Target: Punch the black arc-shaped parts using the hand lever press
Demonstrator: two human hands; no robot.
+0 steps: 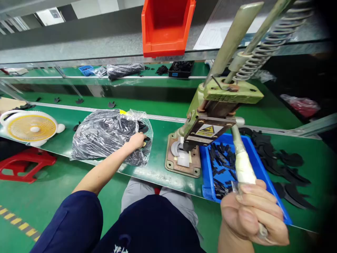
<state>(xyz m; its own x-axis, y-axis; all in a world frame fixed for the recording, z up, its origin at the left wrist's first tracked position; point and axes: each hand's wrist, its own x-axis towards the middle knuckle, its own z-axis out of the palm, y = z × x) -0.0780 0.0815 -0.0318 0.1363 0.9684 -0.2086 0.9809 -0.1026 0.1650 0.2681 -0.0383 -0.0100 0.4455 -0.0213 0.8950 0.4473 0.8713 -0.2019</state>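
My right hand [254, 214] is wrapped round the pale taped lever [243, 163] of a green hand press [222, 93]. On the press's base plate [181, 163], a grey curved piece [174, 149] sits in the fixture under the raised ram. My left hand [137, 141] is at the mouth of a clear plastic bag [105, 131] full of black curved parts. Its fingers are closed at a black part [146, 143] there; the fingertips are partly hidden. Beside the press, a blue tray [250, 147] holds many small black pieces [222, 158].
Black curved parts [286, 161] lie in a heap right of the tray. A white and yellow fan [31, 127] lies at the left. An orange bin [168, 44] stands on the shelf above. Beyond is a green belt [147, 105] with a few black parts.
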